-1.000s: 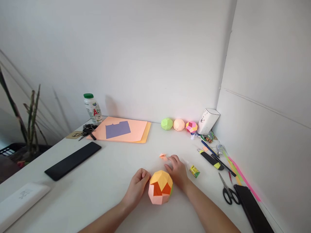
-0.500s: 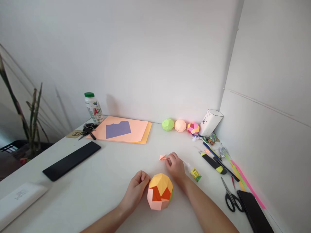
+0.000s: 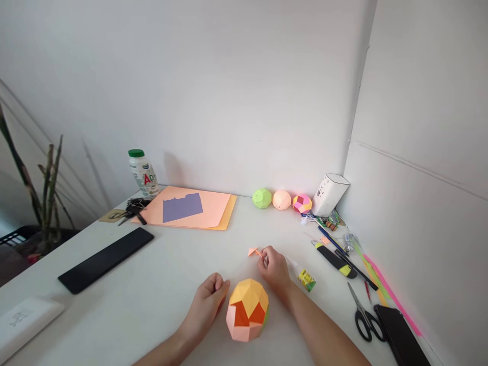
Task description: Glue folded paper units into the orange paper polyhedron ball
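Right hand (image 3: 273,267) has closed, pinching folded peach paper (image 3: 253,251); left hand (image 3: 208,300) curls beside the faceted ball (image 3: 250,296), contents unclear.

Bottle (image 3: 144,178): green-capped, near the wall (image 3: 244,101)
Paper (image 3: 215,209): pink over yellow, purple scrap (image 3: 183,207) on top
Cutter (image 3: 331,258): black and yellow, beside a pen (image 3: 358,271)
Scissors (image 3: 359,306): black-handled, next to the phone (image 3: 400,333)

Large letters "AD" on white bottle (image 3: 143,174), print on small yellow bottle (image 3: 306,279) illegible
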Motion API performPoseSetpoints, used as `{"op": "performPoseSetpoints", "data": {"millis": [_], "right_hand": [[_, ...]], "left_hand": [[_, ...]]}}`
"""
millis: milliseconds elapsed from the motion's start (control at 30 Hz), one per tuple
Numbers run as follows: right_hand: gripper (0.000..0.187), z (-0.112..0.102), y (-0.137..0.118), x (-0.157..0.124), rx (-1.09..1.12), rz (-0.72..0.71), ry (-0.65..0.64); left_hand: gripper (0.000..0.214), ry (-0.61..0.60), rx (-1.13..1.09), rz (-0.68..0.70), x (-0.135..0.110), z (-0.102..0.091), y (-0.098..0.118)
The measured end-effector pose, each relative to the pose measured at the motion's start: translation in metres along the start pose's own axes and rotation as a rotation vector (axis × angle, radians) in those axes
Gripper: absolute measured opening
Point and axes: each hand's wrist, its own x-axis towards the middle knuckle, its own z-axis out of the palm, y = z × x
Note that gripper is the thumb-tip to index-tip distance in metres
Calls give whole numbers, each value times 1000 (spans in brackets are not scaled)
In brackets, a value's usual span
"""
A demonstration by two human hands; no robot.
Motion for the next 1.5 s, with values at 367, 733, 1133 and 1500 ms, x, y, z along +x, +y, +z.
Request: {"op": "performPoseSetpoints", "data": {"millis": [367, 733, 1133, 1500], "right_hand": [[12, 4, 7, 2, 113, -46, -3], [29, -5, 9, 5, 387, -66, -11], [18, -4, 8, 3, 653, 7, -74], [18, -4, 4, 3, 731, -16, -130]], "left_hand": [[48, -19, -5, -26, 1, -2, 1], [42, -88, -13, -60, 15, -4, 10], [30, -135, 147, -131, 57, 24, 26], [37, -166, 25, 14, 62, 23, 10]]}}
